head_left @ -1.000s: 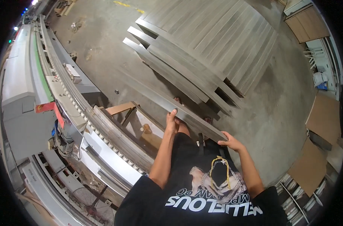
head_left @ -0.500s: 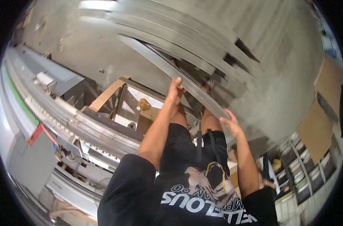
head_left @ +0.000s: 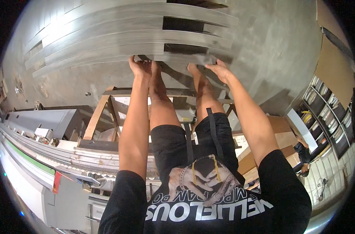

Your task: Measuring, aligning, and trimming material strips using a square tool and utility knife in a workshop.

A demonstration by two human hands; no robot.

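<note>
A long grey strip (head_left: 179, 59), flat and wood-grained, runs crosswise low in front of my feet. My left hand (head_left: 140, 68) is closed at its near edge, with the fingertips partly hidden behind it. Farther along, my right hand (head_left: 220, 71) pinches the strip's right end between thumb and fingers. Just beyond lie several similar grey strips (head_left: 107, 39) side by side on the floor, their right ends staggered with dark gaps between.
Behind my legs stands a wooden frame (head_left: 97, 117). A long machine (head_left: 41, 121) with rails fills the left. At right are brown boards (head_left: 333, 66) and a rack of pale stacked pieces (head_left: 321, 111). Another person (head_left: 302, 154) is at the lower right.
The strip has swung from a slant to lie crosswise, down alongside the other strips. Both hands have reached farther forward with it, and my view has turned.
</note>
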